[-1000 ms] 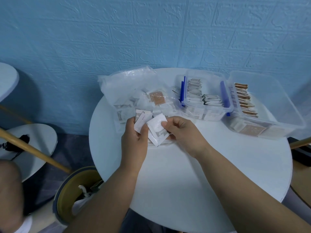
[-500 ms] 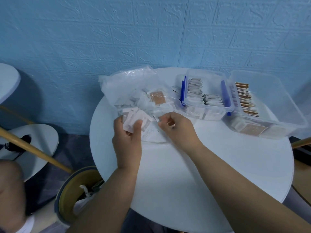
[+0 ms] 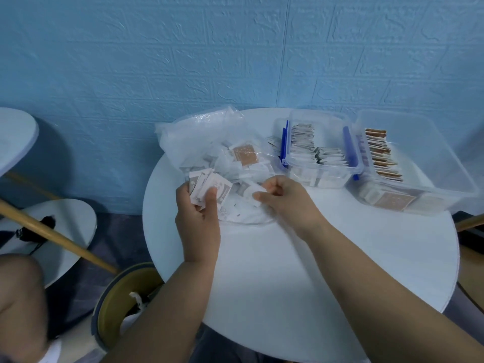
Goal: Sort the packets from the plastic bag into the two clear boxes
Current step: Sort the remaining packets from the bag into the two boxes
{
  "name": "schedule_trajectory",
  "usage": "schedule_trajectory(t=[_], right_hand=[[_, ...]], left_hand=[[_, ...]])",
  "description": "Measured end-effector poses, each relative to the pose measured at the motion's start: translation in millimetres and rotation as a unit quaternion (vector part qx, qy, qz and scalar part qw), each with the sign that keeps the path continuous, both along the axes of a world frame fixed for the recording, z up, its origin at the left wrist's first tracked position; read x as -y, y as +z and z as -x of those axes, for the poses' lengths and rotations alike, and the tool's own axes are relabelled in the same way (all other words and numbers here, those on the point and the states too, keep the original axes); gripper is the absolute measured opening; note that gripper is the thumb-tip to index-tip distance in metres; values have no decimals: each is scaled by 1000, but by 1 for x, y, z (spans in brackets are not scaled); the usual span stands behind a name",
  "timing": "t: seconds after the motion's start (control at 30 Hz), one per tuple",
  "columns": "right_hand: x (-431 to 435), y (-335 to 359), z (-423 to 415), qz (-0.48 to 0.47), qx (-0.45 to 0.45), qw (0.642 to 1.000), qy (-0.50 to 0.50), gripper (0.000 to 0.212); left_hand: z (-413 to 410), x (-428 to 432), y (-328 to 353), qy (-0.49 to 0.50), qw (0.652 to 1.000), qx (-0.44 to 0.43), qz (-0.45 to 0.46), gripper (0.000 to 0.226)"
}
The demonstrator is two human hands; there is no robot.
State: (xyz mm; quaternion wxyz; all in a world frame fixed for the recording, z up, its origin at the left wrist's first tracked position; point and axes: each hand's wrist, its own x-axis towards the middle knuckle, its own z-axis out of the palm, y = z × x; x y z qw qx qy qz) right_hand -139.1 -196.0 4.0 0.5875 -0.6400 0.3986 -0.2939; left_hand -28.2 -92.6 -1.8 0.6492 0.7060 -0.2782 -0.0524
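Observation:
A clear plastic bag (image 3: 199, 134) full of small white and brown packets lies at the back left of the round white table (image 3: 327, 271). My left hand (image 3: 197, 218) grips a fanned stack of white packets (image 3: 209, 188) just in front of the bag. My right hand (image 3: 285, 199) pinches one white packet (image 3: 251, 191) at the bag's open mouth. To the right stand two clear boxes: the nearer one with blue clips (image 3: 352, 163) holds rows of white packets, the far right one (image 3: 445, 163) holds brown ones.
A blue brick-pattern wall rises right behind the table. Left of the table, lower down, stand a yellow-rimmed bin (image 3: 117, 307), a wooden pole (image 3: 52, 237) and a smaller round stool top (image 3: 68, 226). A knee (image 3: 21, 299) shows at the bottom left.
My left hand moved left and back toward the bag with its stack. My right hand let go of the earlier packet into the stack and now pinches another one at the bag's mouth.

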Motion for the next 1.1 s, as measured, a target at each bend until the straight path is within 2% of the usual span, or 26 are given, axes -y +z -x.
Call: schedule_trajectory(t=[0.1, 0.2, 0.37, 0.5, 0.57, 0.7, 0.77, 0.83, 1.0, 1.1], right_hand=[[2, 6, 30, 26, 49, 998, -8, 19], [0, 9, 61, 48, 60, 997, 12, 17], [-5, -2, 89, 61, 61, 995, -49, 14], [-10, -16, 102, 70, 87, 989, -95, 14], [-10, -22, 105, 74, 91, 989, -93, 15], [-7, -24, 105, 87, 104, 986, -94, 26], [-8, -22, 105, 96, 102, 987, -82, 36], [-8, -24, 105, 123, 66, 989, -58, 43], [-6, -31, 104, 212, -45, 976, -14, 44], [-7, -32, 104, 244, -49, 968, -9, 49]], left_hand=[[1, 5, 3, -25, 1000, 16, 0, 33], [20, 14, 7, -102, 994, 42, -23, 32], [69, 29, -1, -253, 966, 41, -39, 23], [91, 31, -11, -323, 942, 23, -89, 23], [92, 33, -16, -349, 930, 34, -114, 30], [91, 36, -22, -322, 928, 118, -148, 58], [93, 36, -22, -308, 922, 171, -158, 64], [94, 37, -23, -302, 917, 194, -172, 62], [95, 36, -21, -299, 924, 169, -170, 42], [95, 36, -22, -297, 923, 179, -168, 39]])
